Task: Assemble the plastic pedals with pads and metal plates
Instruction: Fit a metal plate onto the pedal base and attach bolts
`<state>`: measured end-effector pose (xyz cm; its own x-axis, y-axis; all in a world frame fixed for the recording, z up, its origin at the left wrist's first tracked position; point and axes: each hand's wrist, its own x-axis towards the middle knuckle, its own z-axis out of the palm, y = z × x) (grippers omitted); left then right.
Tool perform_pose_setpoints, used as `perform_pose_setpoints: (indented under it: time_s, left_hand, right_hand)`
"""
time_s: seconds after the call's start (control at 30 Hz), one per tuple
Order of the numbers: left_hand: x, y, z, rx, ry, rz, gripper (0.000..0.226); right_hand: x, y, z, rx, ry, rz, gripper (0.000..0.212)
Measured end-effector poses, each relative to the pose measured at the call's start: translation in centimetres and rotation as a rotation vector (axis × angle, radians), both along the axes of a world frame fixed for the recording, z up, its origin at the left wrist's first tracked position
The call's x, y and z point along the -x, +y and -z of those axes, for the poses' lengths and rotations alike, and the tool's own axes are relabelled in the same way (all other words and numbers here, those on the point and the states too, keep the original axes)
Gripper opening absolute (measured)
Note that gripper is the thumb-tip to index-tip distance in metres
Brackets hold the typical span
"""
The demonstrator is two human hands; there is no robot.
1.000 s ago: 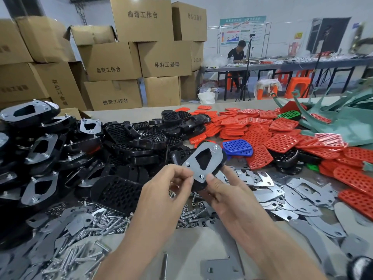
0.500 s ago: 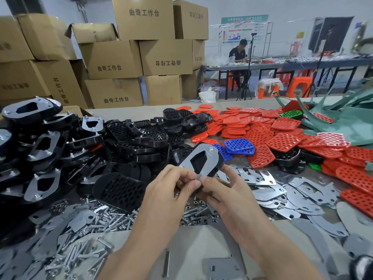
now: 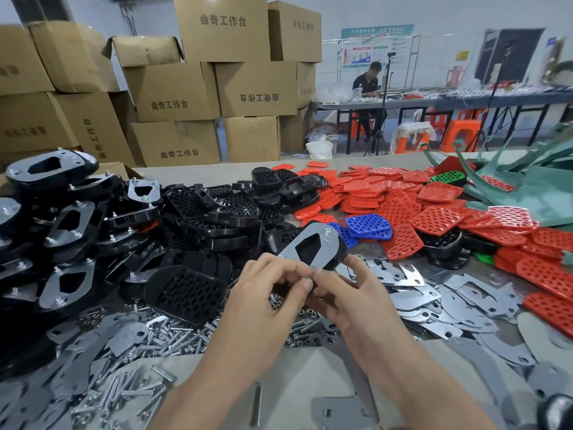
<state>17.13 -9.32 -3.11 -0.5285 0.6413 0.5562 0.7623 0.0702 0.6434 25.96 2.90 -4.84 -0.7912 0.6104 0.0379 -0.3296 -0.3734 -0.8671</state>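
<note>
Since a second ago the pedal has tipped back from facing the camera, and both hands have closed in on its near end. The left hand pinches the near corner of the metal plate in its fingers; the right hand curls its fingers round the pedal's edge, above the table; probably a nut is going on, though none shows. The plate is flat dull-grey steel with an angular cut-out and a bolt head at its far corner; the pedal is glossy black plastic; the red pads beyond are thin and riddled with holes.
</note>
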Motion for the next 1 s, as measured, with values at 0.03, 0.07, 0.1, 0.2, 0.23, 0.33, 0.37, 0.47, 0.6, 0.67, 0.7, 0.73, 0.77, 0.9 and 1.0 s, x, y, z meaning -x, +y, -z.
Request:
perform_pose_setpoints:
  time_s: [0.03, 0.07, 0.1, 0.2, 0.23, 0.33, 0.37, 0.47, 0.6, 0.67, 0.7, 0.73, 0.77, 0.9, 1.0]
  left_hand:
    - [-0.03, 0.02, 0.02, -0.003, 0.001, -0.007, 0.014]
    - [-0.05, 0.01, 0.07, -0.011, 0.002, -0.017, 0.013]
    - [-0.05, 0.03, 0.11, -0.017, 0.003, -0.027, 0.012]
    - [-0.05, 0.17, 0.29, -0.017, -0.021, -0.047, 0.011]
    - [-0.04, 0.22, 0.37, -0.016, -0.041, -0.051, 0.010]
    - [-0.02, 0.39, 0.60, -0.025, -0.120, -0.054, 0.010]
    - [-0.03, 0.44, 0.62, -0.031, -0.138, -0.052, 0.011]
    - [-0.04, 0.52, 0.51, -0.051, -0.157, -0.045, 0.013]
    - [-0.06, 0.45, 0.45, -0.057, -0.189, -0.039, 0.013]
    - [-0.14, 0.42, 0.52, -0.049, -0.180, -0.040, 0.012]
    - [-0.20, 0.43, 0.56, -0.040, -0.163, -0.045, 0.012]
    - [-0.25, 0.46, 0.58, -0.034, -0.144, -0.052, 0.012]
    - [-0.30, 0.48, 0.60, -0.033, -0.129, -0.058, 0.013]
    - [-0.34, 0.50, 0.57, -0.033, -0.094, -0.058, 0.019]
    - [-0.38, 0.51, 0.54, -0.045, -0.066, -0.059, 0.019]
  right_hand:
    - [-0.01, -0.07, -0.01, -0.008, -0.008, 0.005, 0.043]
    - [-0.01, -0.14, -0.02, -0.017, -0.016, 0.009, 0.046]
    - [-0.03, -0.20, -0.03, -0.029, -0.022, 0.012, 0.047]
    - [-0.09, -0.38, -0.14, -0.046, -0.024, 0.013, 0.046]
    - [-0.09, -0.44, -0.22, -0.047, -0.020, 0.015, 0.043]
    - [0.04, -0.51, -0.24, -0.069, -0.017, 0.028, 0.030]
    - [0.07, -0.49, -0.15, -0.079, -0.022, 0.035, 0.029]
    - [0.15, -0.35, 0.15, -0.093, -0.032, 0.049, 0.033]
    - [0.23, -0.35, 0.21, -0.102, -0.040, 0.057, 0.029]
    - [0.21, -0.36, 0.19, -0.099, -0.041, 0.054, 0.028]
    - [0.19, -0.37, 0.19, -0.095, -0.039, 0.052, 0.028]
    - [0.19, -0.41, 0.16, -0.092, -0.034, 0.048, 0.028]
    - [0.17, -0.47, 0.10, -0.087, -0.030, 0.045, 0.027]
    - [0.10, -0.53, -0.07, -0.066, -0.019, 0.053, 0.027]
    - [0.02, -0.43, -0.04, -0.026, 0.003, 0.051, 0.031]
